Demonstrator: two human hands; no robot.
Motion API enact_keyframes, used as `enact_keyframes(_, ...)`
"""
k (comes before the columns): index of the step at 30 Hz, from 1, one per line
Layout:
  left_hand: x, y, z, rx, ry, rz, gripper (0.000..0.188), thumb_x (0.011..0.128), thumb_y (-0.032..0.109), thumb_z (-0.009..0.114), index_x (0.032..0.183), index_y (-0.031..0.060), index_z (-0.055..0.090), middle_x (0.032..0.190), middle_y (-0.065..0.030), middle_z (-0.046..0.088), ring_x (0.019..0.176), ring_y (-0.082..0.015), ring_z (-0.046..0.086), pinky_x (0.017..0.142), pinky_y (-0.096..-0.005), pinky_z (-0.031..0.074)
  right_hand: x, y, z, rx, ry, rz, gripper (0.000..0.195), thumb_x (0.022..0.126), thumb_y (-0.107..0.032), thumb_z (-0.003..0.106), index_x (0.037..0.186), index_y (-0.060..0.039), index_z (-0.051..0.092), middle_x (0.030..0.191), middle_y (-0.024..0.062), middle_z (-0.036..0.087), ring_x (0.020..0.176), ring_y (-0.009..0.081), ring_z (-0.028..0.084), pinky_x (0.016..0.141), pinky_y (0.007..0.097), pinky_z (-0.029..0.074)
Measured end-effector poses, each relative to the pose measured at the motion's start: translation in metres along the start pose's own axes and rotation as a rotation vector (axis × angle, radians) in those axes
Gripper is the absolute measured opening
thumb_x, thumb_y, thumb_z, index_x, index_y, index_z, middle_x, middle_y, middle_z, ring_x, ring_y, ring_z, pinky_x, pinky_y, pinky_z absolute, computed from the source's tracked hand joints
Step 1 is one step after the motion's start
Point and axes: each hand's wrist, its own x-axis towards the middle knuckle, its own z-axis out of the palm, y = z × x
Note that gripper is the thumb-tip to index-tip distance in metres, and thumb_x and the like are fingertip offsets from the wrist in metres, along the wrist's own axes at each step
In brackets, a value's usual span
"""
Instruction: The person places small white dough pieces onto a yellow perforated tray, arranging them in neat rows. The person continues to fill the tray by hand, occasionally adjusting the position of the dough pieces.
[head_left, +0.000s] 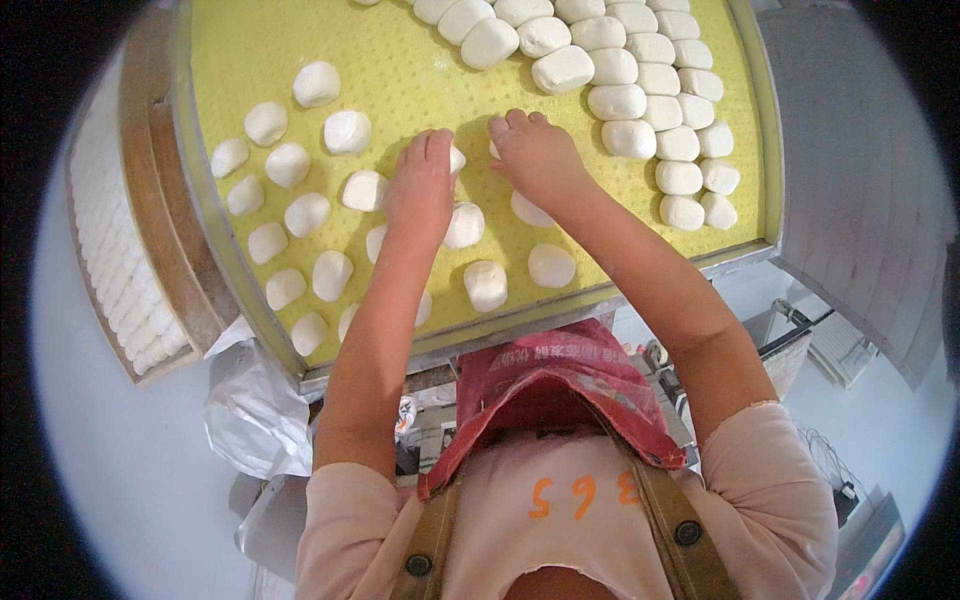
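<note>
A tray with a yellow dotted lining (420, 97) lies before me, bearing many white dough pieces. My left hand (424, 176) is over a dough piece (457, 159) near the tray's middle, its fingers curled at the left side of it. Just right of it, my right hand (536, 154) has its fingertips on another dough piece (494, 150), mostly hidden beneath them. Whether either piece is lifted, I cannot tell. Loose pieces such as this one (347, 133) lie spaced apart on the left. At the right, dough pieces (628, 139) sit close together in rows.
Metal edging (525, 311) bounds the near side of the tray. On the left stands a wooden-edged tray (169, 225) holding rows of white pieces (120, 247). A crumpled white plastic bag (259, 409) hangs below the tray's near-left corner. A grey panel (855, 165) is at the right.
</note>
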Motion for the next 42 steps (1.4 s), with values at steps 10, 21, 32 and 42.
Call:
enact_keyframes(10, 0.001, -0.017, 0.014, 0.159, 0.009, 0.096, 0.056, 0.078, 0.003, 0.071, 0.131, 0.0069, 0.053, 0.136, -0.0138, 0.056, 0.122, -0.0343, 0.056, 0.100, -0.0440, 0.048, 0.006, 0.013, 0.017, 0.000, 0.181, -0.133, 0.024, 0.082, -0.018, 0.064, 0.101, -0.0050, 0.058, 0.095, 0.0112, 0.058, 0.092, 0.0295, 0.061, 0.068, 0.0417, 0.056)
enact_keyframes(21, 0.068, 0.032, -0.022, -0.041, 0.132, 0.274, 0.078, 0.080, 0.019, 0.077, 0.147, 0.0078, 0.038, 0.145, -0.0192, 0.047, 0.133, -0.0373, 0.046, 0.112, -0.0459, 0.037, 0.019, 0.068, -0.028, -0.026, 0.488, 0.082, 0.057, 0.079, -0.027, 0.073, 0.129, -0.0063, 0.055, 0.130, 0.0133, 0.057, 0.118, 0.0347, 0.056, 0.102, 0.0487, 0.043)
enact_keyframes(32, 0.110, 0.043, 0.019, 0.373, 0.276, 0.382, 0.065, 0.080, 0.022, 0.076, 0.139, 0.0144, 0.049, 0.138, -0.0056, 0.049, 0.133, -0.0291, 0.045, 0.114, -0.0544, 0.030, -0.015, 0.075, -0.017, -0.165, 0.472, 0.088, 0.033, 0.080, -0.026, 0.070, 0.106, -0.0077, 0.064, 0.112, 0.0087, 0.063, 0.112, 0.0281, 0.059, 0.112, 0.0503, 0.032)
enact_keyframes(42, 0.110, 0.036, 0.013, 0.247, 0.081, 0.263, 0.059, 0.082, 0.024, 0.075, 0.135, 0.0125, 0.051, 0.129, -0.0129, 0.053, 0.118, -0.0346, 0.053, 0.095, -0.0457, 0.049, 0.018, 0.070, -0.026, -0.300, -0.066, -0.004, 0.028, 0.085, -0.014, 0.061, 0.112, -0.0083, 0.061, 0.099, 0.0103, 0.067, 0.102, 0.0297, 0.066, 0.113, 0.0506, 0.032)
